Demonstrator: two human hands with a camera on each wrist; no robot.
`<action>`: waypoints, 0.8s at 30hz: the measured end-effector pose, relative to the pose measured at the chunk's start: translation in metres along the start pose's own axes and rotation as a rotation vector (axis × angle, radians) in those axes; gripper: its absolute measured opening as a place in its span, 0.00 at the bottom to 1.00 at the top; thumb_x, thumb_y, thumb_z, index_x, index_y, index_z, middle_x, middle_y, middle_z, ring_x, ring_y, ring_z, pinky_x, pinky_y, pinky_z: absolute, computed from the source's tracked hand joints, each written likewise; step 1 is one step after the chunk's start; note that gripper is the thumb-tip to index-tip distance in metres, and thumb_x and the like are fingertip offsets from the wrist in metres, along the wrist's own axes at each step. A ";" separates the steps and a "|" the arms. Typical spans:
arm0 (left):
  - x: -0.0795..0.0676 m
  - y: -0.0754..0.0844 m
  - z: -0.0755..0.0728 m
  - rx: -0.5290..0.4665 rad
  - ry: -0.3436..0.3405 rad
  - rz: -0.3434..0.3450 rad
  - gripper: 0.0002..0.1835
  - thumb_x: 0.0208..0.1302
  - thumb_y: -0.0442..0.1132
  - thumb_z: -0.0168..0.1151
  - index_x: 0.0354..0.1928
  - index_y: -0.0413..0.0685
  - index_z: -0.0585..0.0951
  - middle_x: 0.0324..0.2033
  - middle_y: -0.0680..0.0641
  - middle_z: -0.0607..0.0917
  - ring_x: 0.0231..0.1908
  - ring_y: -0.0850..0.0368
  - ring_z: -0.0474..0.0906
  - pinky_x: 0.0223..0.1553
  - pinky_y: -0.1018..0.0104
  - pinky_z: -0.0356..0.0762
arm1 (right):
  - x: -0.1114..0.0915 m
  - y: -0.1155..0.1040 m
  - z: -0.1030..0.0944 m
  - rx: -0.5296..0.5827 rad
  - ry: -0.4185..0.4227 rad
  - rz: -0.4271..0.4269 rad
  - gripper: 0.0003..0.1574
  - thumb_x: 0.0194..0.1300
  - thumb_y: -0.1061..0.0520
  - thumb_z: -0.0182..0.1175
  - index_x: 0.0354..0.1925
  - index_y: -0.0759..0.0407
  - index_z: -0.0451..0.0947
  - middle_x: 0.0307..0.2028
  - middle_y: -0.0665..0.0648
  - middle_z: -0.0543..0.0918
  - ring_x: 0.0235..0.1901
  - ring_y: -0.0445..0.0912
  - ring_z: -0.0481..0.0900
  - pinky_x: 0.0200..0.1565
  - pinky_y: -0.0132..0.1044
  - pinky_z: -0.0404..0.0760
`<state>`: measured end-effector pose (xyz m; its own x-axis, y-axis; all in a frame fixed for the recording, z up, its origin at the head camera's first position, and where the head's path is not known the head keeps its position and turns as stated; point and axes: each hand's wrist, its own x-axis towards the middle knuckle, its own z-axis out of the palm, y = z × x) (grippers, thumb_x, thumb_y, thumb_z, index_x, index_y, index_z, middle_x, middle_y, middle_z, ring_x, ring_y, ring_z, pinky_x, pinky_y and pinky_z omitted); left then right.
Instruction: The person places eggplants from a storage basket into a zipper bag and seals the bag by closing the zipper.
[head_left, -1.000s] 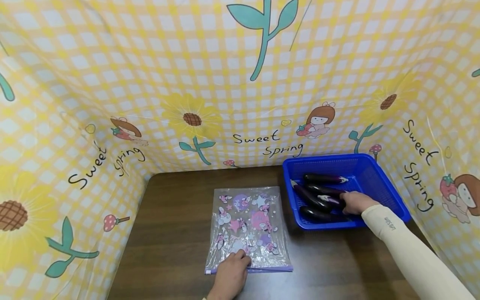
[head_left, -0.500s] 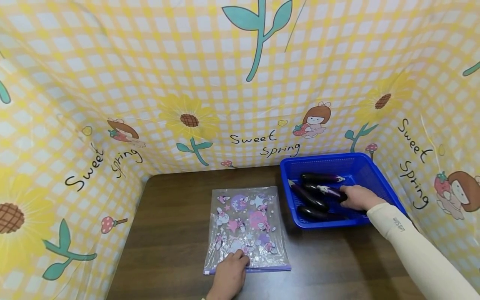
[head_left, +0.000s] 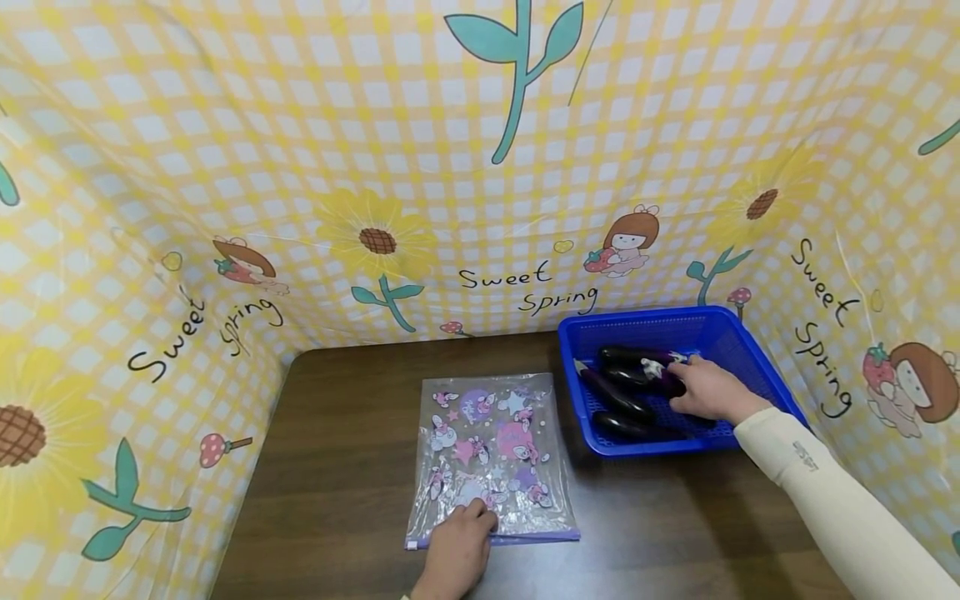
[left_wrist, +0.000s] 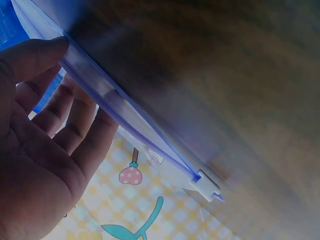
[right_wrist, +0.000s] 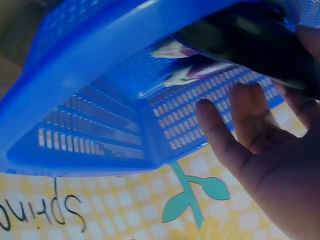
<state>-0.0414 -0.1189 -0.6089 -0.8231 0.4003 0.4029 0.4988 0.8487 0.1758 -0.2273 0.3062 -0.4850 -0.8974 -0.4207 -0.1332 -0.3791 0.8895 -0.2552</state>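
Note:
My left hand [head_left: 456, 550] pinches the near edge of a clear slider zip bag [head_left: 517, 492] printed with pink and purple cartoons. In the left wrist view, the thumb lies on the purple zip strip [left_wrist: 125, 107], which gapes a little toward the white slider [left_wrist: 206, 186]. My right hand [head_left: 708, 390] is inside the blue basket [head_left: 600, 446] and grips a dark purple eggplant [head_left: 666, 381]. Its pale stem cap points left. In the right wrist view, this eggplant [right_wrist: 250, 47] lies between thumb and index finger; the other fingers are spread below.
Several more eggplants lie in the basket, among them one slanting along its left side [head_left: 611, 392] and one near the front wall [head_left: 633, 427]. The brown wooden table [head_left: 337, 467] is enclosed by a yellow checked cloth [head_left: 300, 167].
My right hand has shifted slightly toward the basket's back with the gripped eggplant, whose stem cap now lies farther up over the others. The left hand stays on the bag's edge.

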 end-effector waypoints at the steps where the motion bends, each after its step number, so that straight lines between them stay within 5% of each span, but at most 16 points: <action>1: 0.000 0.000 0.000 0.000 0.002 0.002 0.10 0.40 0.32 0.69 0.25 0.53 0.79 0.26 0.54 0.73 0.21 0.55 0.69 0.15 0.66 0.63 | 0.000 -0.004 -0.002 0.006 0.022 -0.011 0.40 0.54 0.53 0.67 0.61 0.73 0.73 0.52 0.78 0.77 0.50 0.71 0.78 0.47 0.62 0.77; 5: 0.000 0.001 -0.001 -0.004 -0.008 -0.007 0.10 0.40 0.31 0.69 0.25 0.53 0.79 0.27 0.54 0.74 0.22 0.55 0.70 0.15 0.66 0.63 | -0.001 -0.018 -0.009 0.173 0.050 -0.013 0.35 0.62 0.58 0.63 0.65 0.68 0.68 0.28 0.62 0.83 0.26 0.56 0.81 0.31 0.52 0.79; 8: 0.000 0.001 -0.002 -0.004 -0.008 -0.014 0.10 0.40 0.31 0.68 0.25 0.53 0.80 0.27 0.54 0.74 0.22 0.55 0.70 0.15 0.65 0.63 | 0.001 -0.027 -0.011 0.486 0.009 0.012 0.32 0.69 0.62 0.57 0.69 0.64 0.62 0.19 0.55 0.80 0.15 0.52 0.78 0.24 0.46 0.79; 12: -0.001 0.001 -0.002 0.003 0.005 -0.013 0.10 0.40 0.32 0.69 0.25 0.53 0.80 0.27 0.53 0.74 0.22 0.55 0.70 0.15 0.65 0.63 | 0.005 -0.038 -0.010 0.919 -0.031 -0.005 0.31 0.74 0.66 0.50 0.71 0.64 0.55 0.33 0.70 0.86 0.24 0.63 0.85 0.33 0.54 0.85; 16: -0.001 0.002 -0.001 0.010 0.008 -0.015 0.11 0.39 0.32 0.70 0.25 0.53 0.80 0.27 0.53 0.74 0.22 0.55 0.70 0.15 0.65 0.63 | 0.005 -0.046 -0.008 1.206 -0.066 -0.057 0.29 0.77 0.66 0.43 0.72 0.54 0.56 0.50 0.74 0.82 0.36 0.64 0.87 0.43 0.58 0.82; 20: -0.001 0.001 -0.001 0.014 0.006 -0.016 0.11 0.38 0.32 0.70 0.26 0.53 0.79 0.28 0.53 0.74 0.23 0.55 0.70 0.15 0.65 0.63 | 0.003 -0.053 -0.010 1.437 -0.171 -0.218 0.32 0.80 0.64 0.40 0.75 0.43 0.55 0.63 0.68 0.75 0.54 0.64 0.81 0.51 0.55 0.80; 24: -0.001 0.001 0.000 0.013 0.032 -0.005 0.11 0.38 0.32 0.70 0.25 0.53 0.79 0.27 0.53 0.73 0.22 0.55 0.70 0.15 0.66 0.62 | -0.001 -0.060 -0.013 1.689 -0.334 -0.406 0.36 0.78 0.69 0.31 0.78 0.50 0.55 0.70 0.66 0.68 0.60 0.66 0.76 0.59 0.56 0.75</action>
<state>-0.0404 -0.1185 -0.6093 -0.8165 0.3849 0.4304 0.4907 0.8554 0.1659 -0.2069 0.2555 -0.4568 -0.6529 -0.7545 0.0674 0.2728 -0.3173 -0.9082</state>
